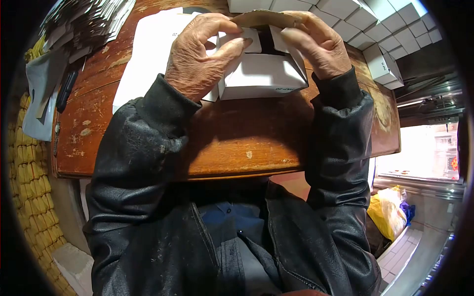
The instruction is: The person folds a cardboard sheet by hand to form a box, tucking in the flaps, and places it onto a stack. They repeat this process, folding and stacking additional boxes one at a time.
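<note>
A small white cardboard box (pixel 266 74) stands on the wooden table in front of me, its top partly open. Its lid flap, brown on the inner side (pixel 266 18), is raised at the far edge, and a dark gap shows between the white side flaps. My left hand (pixel 202 54) is closed at the box's left end, thumb and forefinger at the left flap. At the right end, my right hand (pixel 318 44) is closed on the raised lid and right flap, its fingertips partly hidden behind the cardboard. Flat white cardboard sheets (pixel 143 59) lie under and beside my left hand.
Finished-looking white boxes (pixel 365 19) are stacked at the back right, with one separate box (pixel 382 66) nearer. Piled folded cardboard (pixel 84 24) occupies the back left. A black-handled tool (pixel 66 92) lies by the left edge of the wooden table (pixel 222 143).
</note>
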`<state>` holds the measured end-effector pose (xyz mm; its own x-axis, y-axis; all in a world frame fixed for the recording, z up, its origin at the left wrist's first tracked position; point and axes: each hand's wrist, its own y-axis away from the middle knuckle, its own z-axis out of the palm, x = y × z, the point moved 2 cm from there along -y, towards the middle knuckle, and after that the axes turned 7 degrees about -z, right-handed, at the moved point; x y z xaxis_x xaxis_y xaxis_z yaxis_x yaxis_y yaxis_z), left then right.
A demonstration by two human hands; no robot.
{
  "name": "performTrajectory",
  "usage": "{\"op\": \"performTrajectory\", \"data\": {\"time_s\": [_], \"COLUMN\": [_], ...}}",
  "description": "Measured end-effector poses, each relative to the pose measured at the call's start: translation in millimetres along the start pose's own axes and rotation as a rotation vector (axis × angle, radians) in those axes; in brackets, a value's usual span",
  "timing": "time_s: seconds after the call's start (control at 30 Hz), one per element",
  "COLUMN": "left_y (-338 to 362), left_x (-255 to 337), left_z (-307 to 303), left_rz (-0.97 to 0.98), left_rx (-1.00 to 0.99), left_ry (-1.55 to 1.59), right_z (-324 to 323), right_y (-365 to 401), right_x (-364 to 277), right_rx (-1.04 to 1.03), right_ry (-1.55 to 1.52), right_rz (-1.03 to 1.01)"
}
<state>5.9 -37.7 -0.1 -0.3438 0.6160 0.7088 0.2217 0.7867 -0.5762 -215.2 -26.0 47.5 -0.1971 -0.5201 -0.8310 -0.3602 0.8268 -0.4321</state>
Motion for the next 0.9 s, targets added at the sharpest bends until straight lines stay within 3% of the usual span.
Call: {"op": "performTrajectory", "data": {"time_s": [0.1, 0.23, 0.37, 0.47, 0.57, 0.67, 0.77, 0.8, 0.87, 0.9], "left_y": [-0.4, -0.8, 2.0, 0.6, 2.1, 3.8, 4.0, 4.8, 6.6, 6.1], "left_x": [-2.1, -5.4, -0.4, -5.1, -1.8, -5.9, -2.0, -3.0, -5.4, -4.9], "left_z": [0.8, 1.3, 0.7, 1.7, -2.2, -2.6, -3.3, -3.4, -3.6, -3.9], "left_rz": [0.016, 0.02, -0.021, 0.01, -0.01, -0.037, -0.08, -0.119, -0.196, -0.134], "left_rx": [0.005, -0.001, -0.058, -0.02, -0.077, -0.05, -0.051, -0.054, -0.058, -0.045], "left_ry": [0.062, 0.1, 0.008, 0.012, 0.011, 0.128, 0.102, 0.154, 0.258, 0.196], "right_z": [-3.3, 1.2, -1.2, 3.7, 16.2, 7.3, 9.7, 6.9, 4.5, 4.9], "right_y": [-3.1, -1.1, -1.0, -0.5, 0.7, -1.5, 2.2, -0.8, 0.1, 0.6], "right_x": [24.1, 26.0, 31.1, 24.5, -4.3, 6.9, -14.8, -8.7, -12.9, -12.9], "right_rx": [-0.004, -0.058, -0.022, 0.006, 0.065, -0.026, 0.006, -0.006, -0.075, -0.082], "right_ry": [-0.231, -0.103, -0.313, -0.09, -0.366, -0.387, -0.316, -0.248, -0.058, -0.08], "right_rz": [-0.048, 0.044, -0.041, -0.06, 0.123, -0.022, 0.181, 0.178, -0.049, -0.046]}}
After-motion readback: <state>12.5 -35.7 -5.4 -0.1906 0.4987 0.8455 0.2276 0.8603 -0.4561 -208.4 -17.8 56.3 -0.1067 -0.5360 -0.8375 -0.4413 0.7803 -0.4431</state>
